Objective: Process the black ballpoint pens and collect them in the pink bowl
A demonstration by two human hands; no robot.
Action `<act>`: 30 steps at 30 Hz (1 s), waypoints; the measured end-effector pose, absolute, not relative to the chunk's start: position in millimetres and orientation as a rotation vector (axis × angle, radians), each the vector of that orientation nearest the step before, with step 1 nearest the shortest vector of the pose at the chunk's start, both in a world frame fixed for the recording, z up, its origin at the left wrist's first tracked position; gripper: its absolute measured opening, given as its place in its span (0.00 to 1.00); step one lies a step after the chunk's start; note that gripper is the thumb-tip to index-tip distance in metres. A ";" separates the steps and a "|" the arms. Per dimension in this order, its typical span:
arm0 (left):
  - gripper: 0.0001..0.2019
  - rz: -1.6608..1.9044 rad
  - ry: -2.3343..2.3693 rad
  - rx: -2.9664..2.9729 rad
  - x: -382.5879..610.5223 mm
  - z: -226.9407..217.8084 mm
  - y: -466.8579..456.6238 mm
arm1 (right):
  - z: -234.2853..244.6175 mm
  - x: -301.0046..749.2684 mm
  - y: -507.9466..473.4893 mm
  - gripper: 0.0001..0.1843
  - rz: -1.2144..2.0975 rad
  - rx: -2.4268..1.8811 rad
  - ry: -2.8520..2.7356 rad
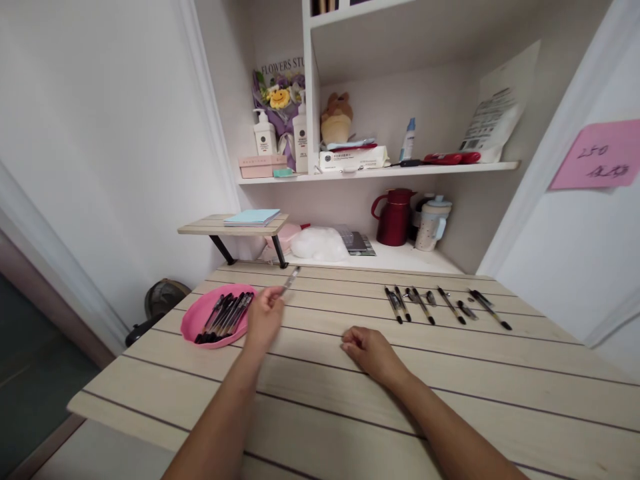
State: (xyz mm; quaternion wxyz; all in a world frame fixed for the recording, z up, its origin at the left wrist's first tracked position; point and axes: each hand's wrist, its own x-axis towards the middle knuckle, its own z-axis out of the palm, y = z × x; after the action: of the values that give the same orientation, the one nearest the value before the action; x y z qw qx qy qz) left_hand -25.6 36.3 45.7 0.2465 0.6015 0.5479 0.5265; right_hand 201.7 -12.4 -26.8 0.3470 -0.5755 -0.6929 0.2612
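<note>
My left hand [263,319] is closed around a pen [291,279], holding it tilted up just right of a pink tray [190,323]. Several black pens [226,316] lie in that tray. My right hand [367,351] rests on the wooden table [450,387] with its fingers curled in loosely and nothing visible in them. Further right, several pens and loose caps [440,304] lie in a row on the table.
A small raised shelf [233,227] with a blue notebook stands at the table's back left. Behind it are a red jug [395,217], a cup, a plastic bag and shelves with bottles and boxes. A pink note [597,155] hangs on the right wall.
</note>
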 end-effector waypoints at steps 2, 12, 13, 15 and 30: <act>0.14 1.387 1.924 1.891 -60.9 60.1 44.2 | -26.7 200.8 -13.0 0.06 0.621 -1.527 -1.856; 0.14 0.370 2.525 1.805 -139.1 53.7 67.7 | -4.4 251.0 13.6 0.14 0.081 -2.252 -1.580; 0.13 0.346 2.503 1.813 -140.2 52.0 68.4 | -4.5 260.0 16.4 0.15 0.049 -2.323 -1.549; 0.12 0.338 2.488 1.825 -141.6 51.9 68.7 | -7.1 274.0 19.6 0.17 0.049 -2.389 -1.522; 0.14 1.089 0.908 0.796 75.7 15.3 24.9 | -15.4 187.0 -4.3 0.18 0.988 -1.539 -1.490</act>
State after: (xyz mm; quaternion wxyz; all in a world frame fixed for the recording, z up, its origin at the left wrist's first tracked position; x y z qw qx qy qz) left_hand 75.7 24.9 15.3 0.6872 0.3556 0.4056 0.4866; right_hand 187.0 -4.3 -15.4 0.3814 -0.6032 -0.5837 0.3873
